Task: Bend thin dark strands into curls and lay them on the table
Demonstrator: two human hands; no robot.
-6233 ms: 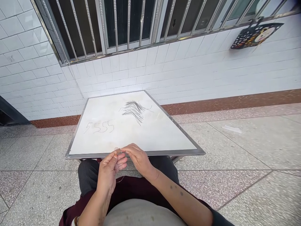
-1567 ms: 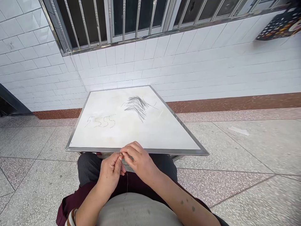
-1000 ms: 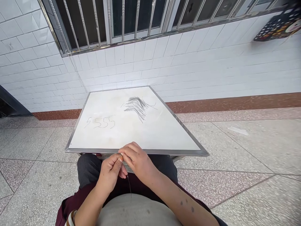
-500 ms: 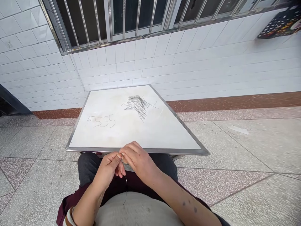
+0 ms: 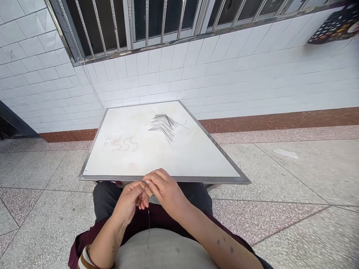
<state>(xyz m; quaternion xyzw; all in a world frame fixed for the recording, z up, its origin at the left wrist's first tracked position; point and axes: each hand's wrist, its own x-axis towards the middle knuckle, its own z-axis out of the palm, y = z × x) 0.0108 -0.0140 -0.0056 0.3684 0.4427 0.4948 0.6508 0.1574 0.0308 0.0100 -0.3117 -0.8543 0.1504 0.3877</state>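
Note:
Just in front of the table's near edge, my left hand (image 5: 131, 198) and my right hand (image 5: 165, 188) meet at the fingertips. A thin dark wire (image 5: 149, 224) is pinched between them, its loose end hanging in a slight curve over my lap. My left thumb and index finger press together on it, with the other fingers curled below. The right fingers close over the upper part and hide it. On the white table (image 5: 202, 157) lies a loose pile of thin, bent dark wires (image 5: 164, 125). Left of it, several wire pieces (image 5: 120, 144) shaped like the figure 5 stand in a row.
A metal rim (image 5: 224, 153) frames the tabletop. Behind stands a white tiled wall (image 5: 168, 80) with a barred window (image 5: 157, 22). A patterned dark cloth item (image 5: 331, 28) hangs at upper right. A pale strip (image 5: 285, 153) lies on the speckled floor at right.
My fingers have shifted slightly at the pinch point, and the right thumb has changed its angle. The wire's hanging end has moved a little left. The pieces on the table look unchanged.

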